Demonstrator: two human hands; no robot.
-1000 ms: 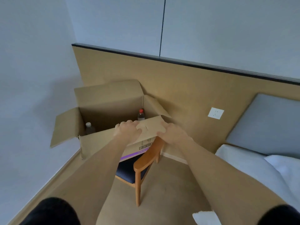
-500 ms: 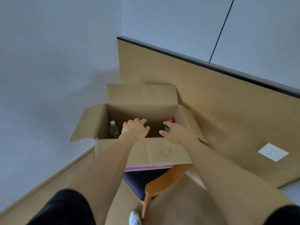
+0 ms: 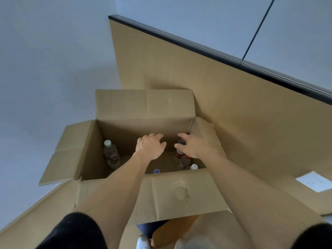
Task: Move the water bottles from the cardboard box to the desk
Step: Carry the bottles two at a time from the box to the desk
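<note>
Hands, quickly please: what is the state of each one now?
Left hand: open, empty, over the cardboard box.
Right hand: closing around a bottle; firm grip cannot be told.

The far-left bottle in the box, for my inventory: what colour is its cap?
White cap, clearest in the head view.

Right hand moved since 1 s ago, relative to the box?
Yes. The right hand went from the near flap forward over the cardboard box, now at the red-capped bottle.
</note>
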